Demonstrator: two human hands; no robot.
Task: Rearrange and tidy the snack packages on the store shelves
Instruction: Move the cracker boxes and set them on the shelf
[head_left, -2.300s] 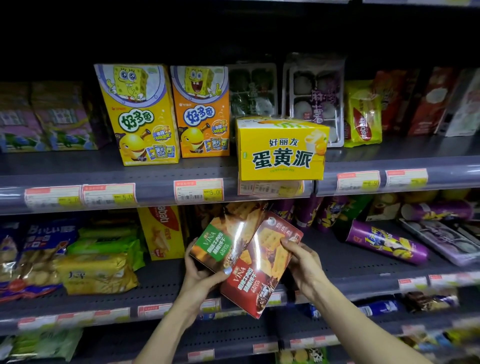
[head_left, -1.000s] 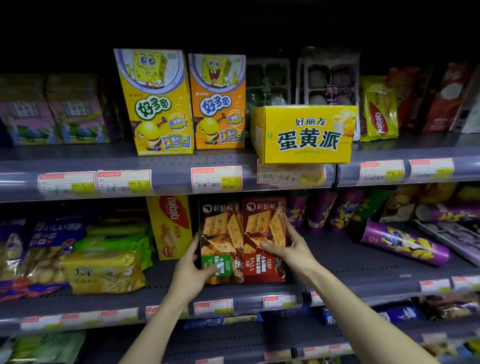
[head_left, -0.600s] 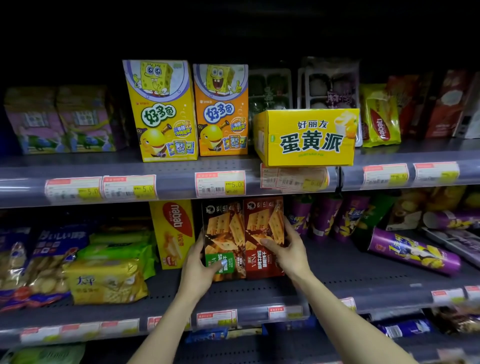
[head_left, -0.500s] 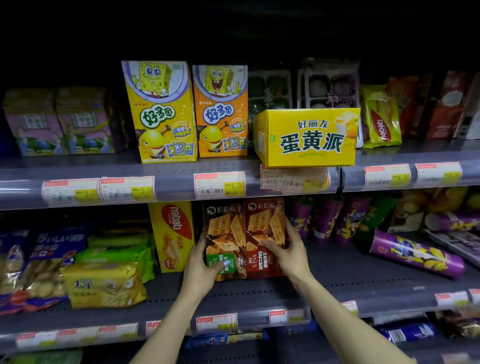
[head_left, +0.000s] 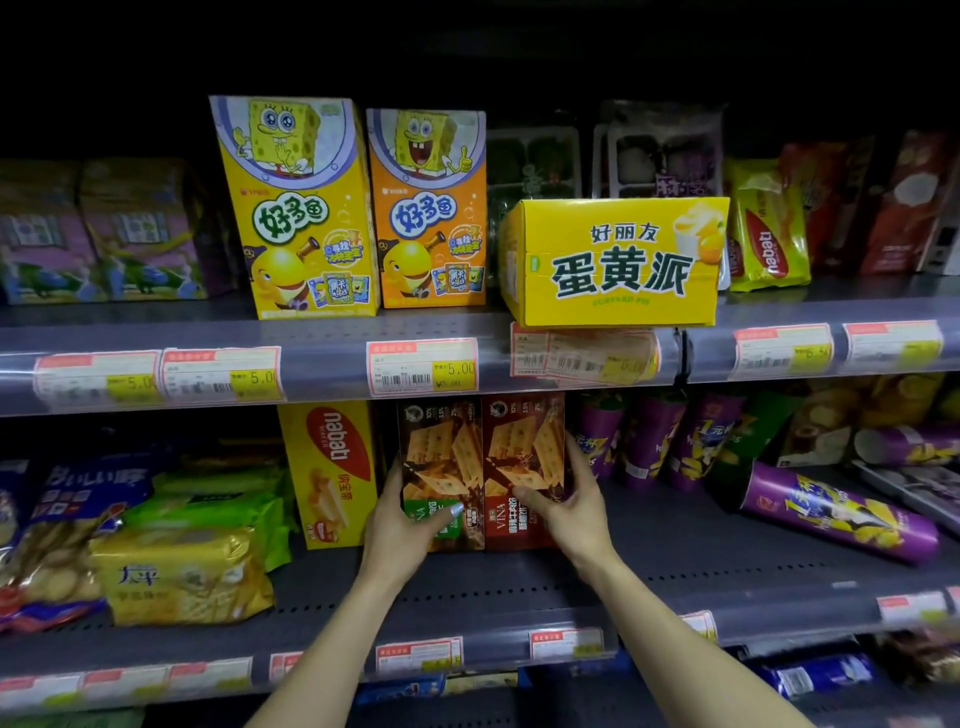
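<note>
- A shop, by every sign: grey metal shelves (head_left: 467, 587) run in tiers, stocked with packaged snacks facing outward.
- Printed price tags (head_left: 422, 365) with barcodes sit in clear strips along each shelf edge.
- Goods stand in matching pairs, such as the cartoon snack boxes (head_left: 296, 208), as retail stock does.
- Purple crisp tubes (head_left: 836, 514) and biscuit packets (head_left: 182, 577) crowd the lower shelf.

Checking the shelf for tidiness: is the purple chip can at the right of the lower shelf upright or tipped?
Tipped. The purple chip can lies on its side on the lower shelf.
</note>
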